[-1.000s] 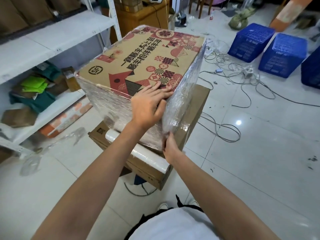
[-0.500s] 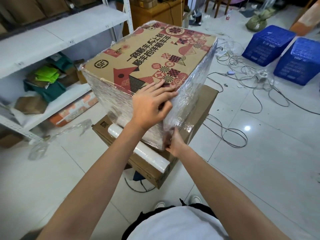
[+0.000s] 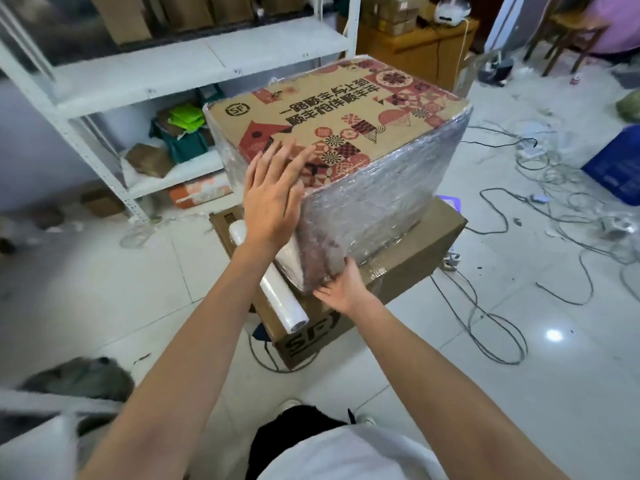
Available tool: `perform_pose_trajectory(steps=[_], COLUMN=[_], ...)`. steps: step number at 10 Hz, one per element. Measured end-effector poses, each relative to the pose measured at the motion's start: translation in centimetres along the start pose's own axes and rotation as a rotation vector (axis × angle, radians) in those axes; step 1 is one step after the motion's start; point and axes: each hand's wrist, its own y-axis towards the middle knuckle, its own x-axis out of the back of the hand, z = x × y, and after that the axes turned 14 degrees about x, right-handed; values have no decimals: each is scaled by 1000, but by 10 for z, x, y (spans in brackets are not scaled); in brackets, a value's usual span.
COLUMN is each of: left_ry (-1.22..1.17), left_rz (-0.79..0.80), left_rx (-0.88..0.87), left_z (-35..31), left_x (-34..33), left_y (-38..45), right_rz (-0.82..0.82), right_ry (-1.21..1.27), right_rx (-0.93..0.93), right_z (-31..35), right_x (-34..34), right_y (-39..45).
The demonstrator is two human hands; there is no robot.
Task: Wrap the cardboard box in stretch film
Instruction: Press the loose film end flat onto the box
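We have turned the cardboard box (image 3: 346,133) since 1 second ago, so its near corner now points at us, its sides already sheathed in stretch film (image 3: 388,199); the printed top looks bare. It sits on a lower carton (image 3: 398,271) on the floor. Our left hand (image 3: 273,199) lies flat, fingers straight, on the top corner; our right hand (image 3: 343,289) presses film at the bottom corner, fingers spread. The film roll (image 3: 277,289) rests beside it. Loose cables (image 3: 502,306) crowd the floor to our right.
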Motion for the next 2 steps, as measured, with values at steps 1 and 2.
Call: perform_pose_trajectory(steps=[1, 2], left_ry=[-263, -335], left_rz=[-36, -52], left_rx=[409, 664], left_z=[-11, -16], left_x=[13, 28], left_y=[-21, -65], right_rz=[88, 113], right_ry=[-140, -227], right_rx=[-58, -65], right_z=[5, 16], right_x=[24, 54], right_y=[-13, -27])
